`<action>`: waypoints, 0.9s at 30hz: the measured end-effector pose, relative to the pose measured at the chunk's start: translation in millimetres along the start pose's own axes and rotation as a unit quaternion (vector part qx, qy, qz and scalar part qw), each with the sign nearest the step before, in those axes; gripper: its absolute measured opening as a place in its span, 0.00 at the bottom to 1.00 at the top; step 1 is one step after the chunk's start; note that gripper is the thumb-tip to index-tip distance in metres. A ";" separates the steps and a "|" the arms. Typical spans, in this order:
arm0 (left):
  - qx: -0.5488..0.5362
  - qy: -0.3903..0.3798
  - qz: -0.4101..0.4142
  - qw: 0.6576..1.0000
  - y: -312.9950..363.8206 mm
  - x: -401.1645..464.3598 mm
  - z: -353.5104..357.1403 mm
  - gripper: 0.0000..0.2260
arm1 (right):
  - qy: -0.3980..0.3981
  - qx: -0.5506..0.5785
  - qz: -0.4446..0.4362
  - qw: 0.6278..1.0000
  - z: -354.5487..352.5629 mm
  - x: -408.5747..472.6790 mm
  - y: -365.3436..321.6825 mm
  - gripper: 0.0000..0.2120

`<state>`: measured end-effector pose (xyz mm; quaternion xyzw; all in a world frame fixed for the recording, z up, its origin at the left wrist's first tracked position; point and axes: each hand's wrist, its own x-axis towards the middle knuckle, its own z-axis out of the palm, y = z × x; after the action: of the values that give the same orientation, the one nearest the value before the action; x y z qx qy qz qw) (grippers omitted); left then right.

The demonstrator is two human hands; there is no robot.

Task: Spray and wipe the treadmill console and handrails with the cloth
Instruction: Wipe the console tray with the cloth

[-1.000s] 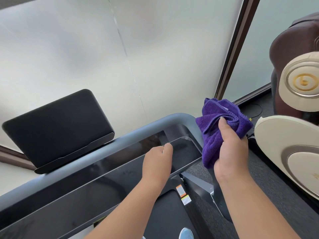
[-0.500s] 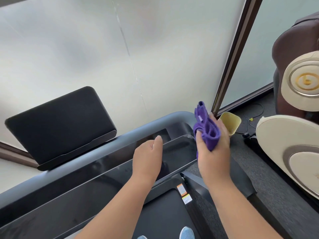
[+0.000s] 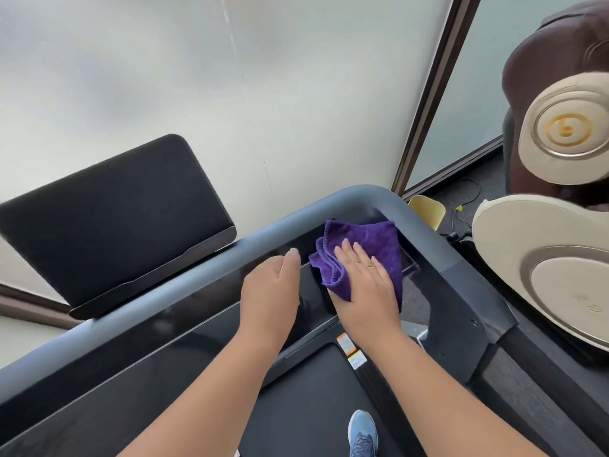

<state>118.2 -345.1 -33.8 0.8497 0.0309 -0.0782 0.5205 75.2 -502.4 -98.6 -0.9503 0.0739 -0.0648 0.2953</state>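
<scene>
Head view: right hand [image 3: 365, 288] pressed flat, fingers spread, on cloth [image 3: 369, 245] over console [image 3: 197, 328]; left hand [image 3: 270, 291] hovered beside, seemingly loosely open.

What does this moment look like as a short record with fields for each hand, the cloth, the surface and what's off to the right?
right hand: flat, palm down, pressing the purple cloth
left hand: empty, resting on the console
cloth position: right end of the glossy console, inside the handrail corner
tablet stand: dark, behind the console
right side: massage chair
</scene>
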 end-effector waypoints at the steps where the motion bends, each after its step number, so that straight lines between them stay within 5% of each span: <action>1: -0.002 -0.002 0.006 1.000 -1.4 -1.4 -3.0 0.31 | -0.002 0.001 -0.008 1.000 7.1 -8.9 -10.3 0.34; 7: 0.002 -0.016 0.026 1.000 -5.6 -7.5 -18.9 0.31 | -0.012 -0.033 -0.037 0.999 20.8 -27.4 -26.5 0.35; 17: 0.008 -0.010 0.034 0.999 -3.8 -2.0 -36.5 0.31 | 0.072 -0.057 0.128 0.988 4.3 20.1 -10.9 0.32; 27: 0.018 -0.015 0.036 0.999 -7.6 -8.0 -39.6 0.32 | 0.054 -0.092 -0.004 0.994 41.0 -17.2 -39.1 0.32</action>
<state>113.2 -306.2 -21.5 0.8580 -0.0085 -0.0726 0.5084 69.2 -444.9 -111.1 -0.9690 0.0915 -0.1100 0.2017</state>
